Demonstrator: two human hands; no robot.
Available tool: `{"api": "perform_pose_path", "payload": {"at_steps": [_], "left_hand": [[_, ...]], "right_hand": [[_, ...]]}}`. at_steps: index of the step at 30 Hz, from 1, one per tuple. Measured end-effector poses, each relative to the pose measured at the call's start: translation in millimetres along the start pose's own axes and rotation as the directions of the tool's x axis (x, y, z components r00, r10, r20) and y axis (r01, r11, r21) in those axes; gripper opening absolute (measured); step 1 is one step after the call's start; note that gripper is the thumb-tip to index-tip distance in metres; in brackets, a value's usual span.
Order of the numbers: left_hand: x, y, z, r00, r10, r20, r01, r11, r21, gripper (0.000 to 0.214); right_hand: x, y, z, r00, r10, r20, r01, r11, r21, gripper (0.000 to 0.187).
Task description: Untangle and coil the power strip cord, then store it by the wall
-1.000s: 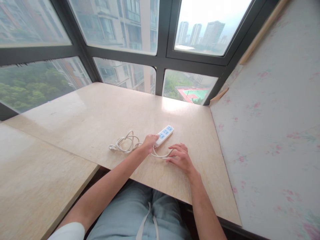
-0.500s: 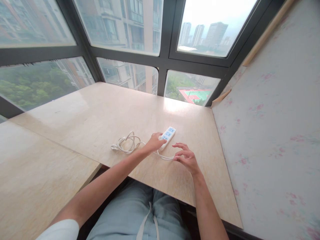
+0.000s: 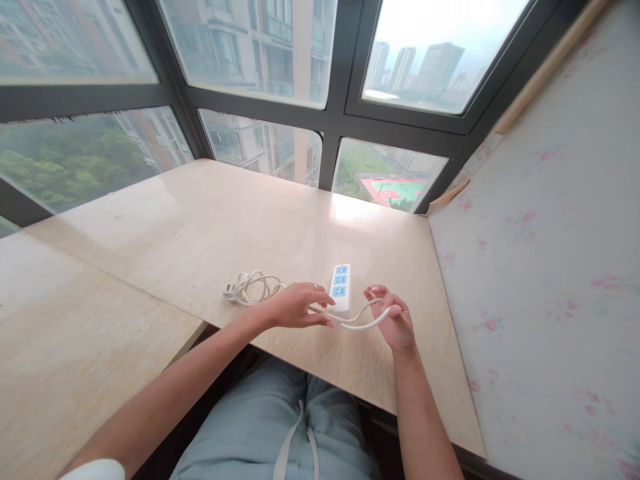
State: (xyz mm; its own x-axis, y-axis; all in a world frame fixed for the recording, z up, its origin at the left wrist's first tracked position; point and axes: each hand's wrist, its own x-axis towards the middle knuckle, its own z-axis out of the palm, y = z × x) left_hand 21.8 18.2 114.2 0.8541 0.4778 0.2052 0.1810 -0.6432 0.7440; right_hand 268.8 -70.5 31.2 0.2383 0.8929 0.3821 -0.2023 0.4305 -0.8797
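Note:
A white power strip point(image 3: 340, 285) with blue sockets lies on the beige marble sill point(image 3: 210, 220), pointing away from me. Its white cable point(image 3: 367, 319) loops off the near end. My right hand point(image 3: 395, 320) is raised, palm up, with the cable loop running through its fingers. My left hand point(image 3: 297, 305) sits just left of the strip, fingers pinching the cable near the strip's end. The rest of the cable lies in a loose coil point(image 3: 253, 287) to the left, ending in the plug point(image 3: 230, 291).
Dark-framed windows point(image 3: 330, 127) run along the back of the sill. A floral-papered wall point(image 3: 540, 267) closes off the right side. A lower marble slab point(image 3: 75, 333) adjoins at left. My knees in light jeans point(image 3: 280, 427) are under the sill's front edge.
The power strip has turned to point straight away from me. My right hand has lifted off the sill and taken up the cable loop. My left hand has shifted from the strip's end onto the cable.

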Motion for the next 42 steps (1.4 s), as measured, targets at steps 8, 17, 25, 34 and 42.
{"api": "perform_pose_path", "payload": {"at_steps": [8, 17, 25, 34, 42], "left_hand": [[10.1, -10.5, 5.2, 0.913, -0.17, -0.372, 0.159, 0.985, -0.06, 0.029], [52.4, -36.7, 31.5, 0.799, -0.209, -0.563, 0.239, 0.971, -0.022, 0.027], [61.4, -62.8, 54.9, 0.891, -0.16, -0.425, 0.242, 0.959, 0.147, 0.028], [-14.0, -52.3, 32.6, 0.818, 0.017, -0.575, 0.258, 0.883, 0.393, 0.026], [-104.3, -68.2, -5.7, 0.474, -0.088, -0.876, 0.594, 0.766, 0.245, 0.047]], "right_hand": [[-2.1, -1.4, -7.1, 0.999, -0.042, -0.026, 0.043, 0.997, 0.063, 0.062], [3.0, -12.1, -1.6, 0.955, 0.074, -0.286, 0.009, 0.961, 0.278, 0.059], [11.1, -7.4, -17.2, 0.88, 0.279, -0.384, -0.123, 0.915, 0.384, 0.05], [9.2, 15.2, -34.5, 0.738, 0.343, -0.582, -0.146, 0.922, 0.358, 0.046], [7.3, 20.8, -40.2, 0.567, -0.05, -0.822, -0.095, 0.988, -0.126, 0.03]]}}
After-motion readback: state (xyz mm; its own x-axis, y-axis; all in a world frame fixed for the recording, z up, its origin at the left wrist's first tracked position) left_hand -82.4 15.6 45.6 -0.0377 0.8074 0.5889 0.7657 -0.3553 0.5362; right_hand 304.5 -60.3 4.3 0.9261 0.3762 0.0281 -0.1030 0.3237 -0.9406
